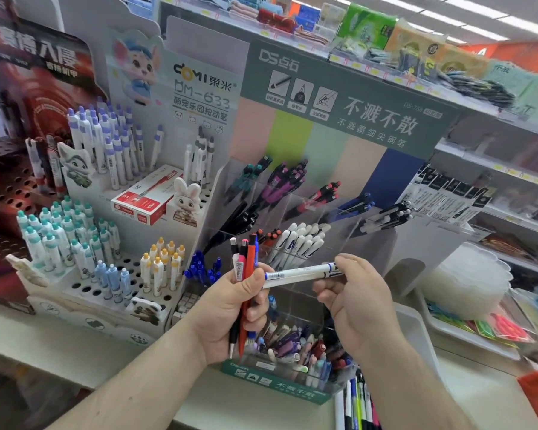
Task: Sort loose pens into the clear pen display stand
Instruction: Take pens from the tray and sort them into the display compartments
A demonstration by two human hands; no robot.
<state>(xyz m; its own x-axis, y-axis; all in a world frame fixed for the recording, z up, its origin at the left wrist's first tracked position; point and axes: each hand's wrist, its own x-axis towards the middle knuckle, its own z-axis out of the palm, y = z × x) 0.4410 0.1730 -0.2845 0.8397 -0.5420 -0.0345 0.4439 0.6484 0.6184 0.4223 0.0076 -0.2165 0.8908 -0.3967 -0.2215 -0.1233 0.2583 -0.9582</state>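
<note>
My left hand [230, 308] grips an upright bundle of several pens [245, 265], orange, black, pink and blue among them. My right hand [354, 302] pinches the cap end of a white pen [298, 276] that lies nearly level; its other end rests against my left thumb. Both hands hover in front of the clear pen display stand [382, 243]. The stand's tilted compartments hold teal, purple, red, blue, black and white pens. Its front bin [295, 352], just below my hands, holds mixed loose pens.
A white tiered holder [84, 293] with upright capped pens stands at the left, a red box [146, 200] lying on it. Several loose pens [357, 405] lie on the counter at the bottom right. A white tray [416, 324] and store shelves are at the right.
</note>
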